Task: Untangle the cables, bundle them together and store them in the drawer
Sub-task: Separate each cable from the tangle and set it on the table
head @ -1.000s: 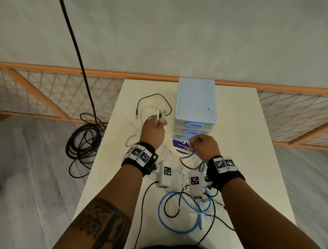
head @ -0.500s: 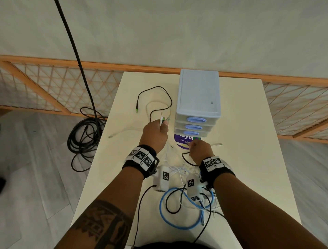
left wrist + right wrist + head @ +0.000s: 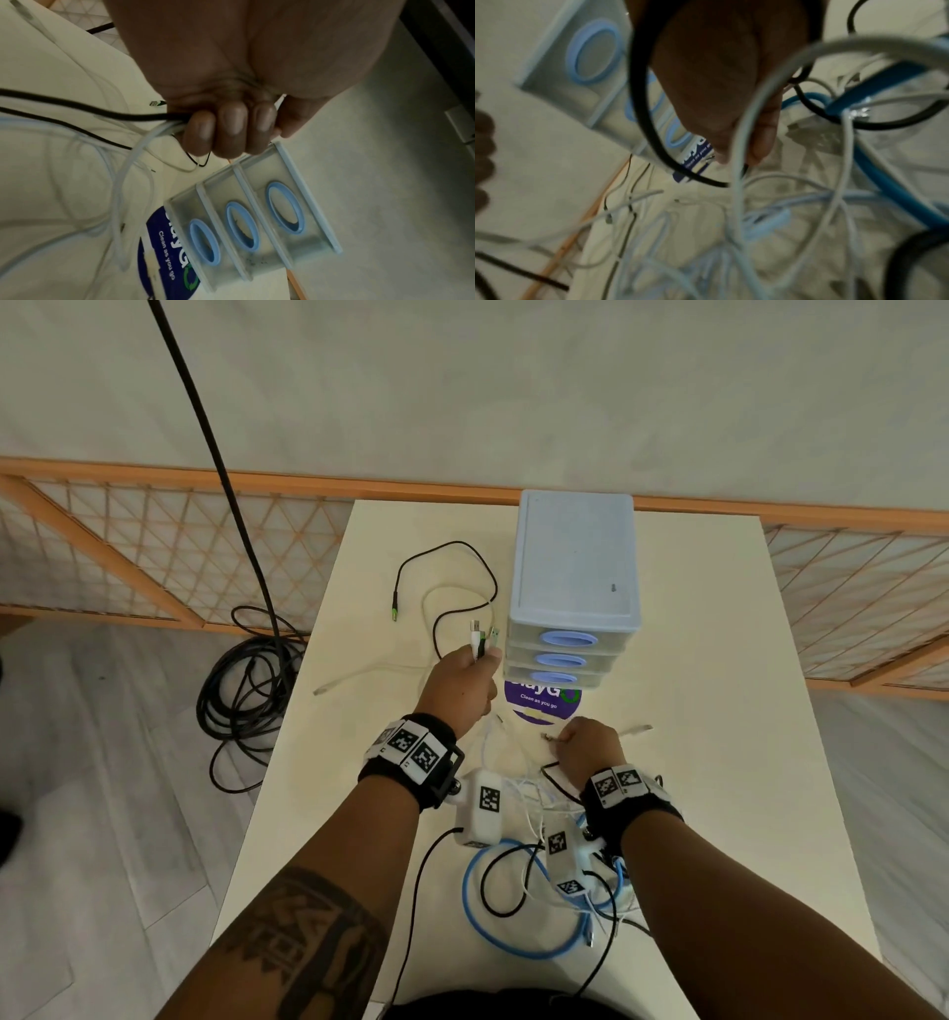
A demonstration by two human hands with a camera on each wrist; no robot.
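Two hands over a table (image 3: pixel 719 660): my left hand (image 3: pixel 459 688) is fisted round several cable ends (image 3: pixel 481 639), plugs poking up beside the closed drawers (image 3: pixel 570 639). My right hand (image 3: pixel 590 747) curls its fingers on a plug (image 3: pixel 549 738) nearer me. Tangled cables (image 3: pixel 518 911), blue, black and white, lie by my wrists

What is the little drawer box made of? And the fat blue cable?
The drawer box looks like plastic: pale blue matte top, see-through cloudy drawer fronts with smooth blue ring handles. The blue cable seems coated in smooth rubbery plastic, since it bends in soft loops; the inside is hidden.
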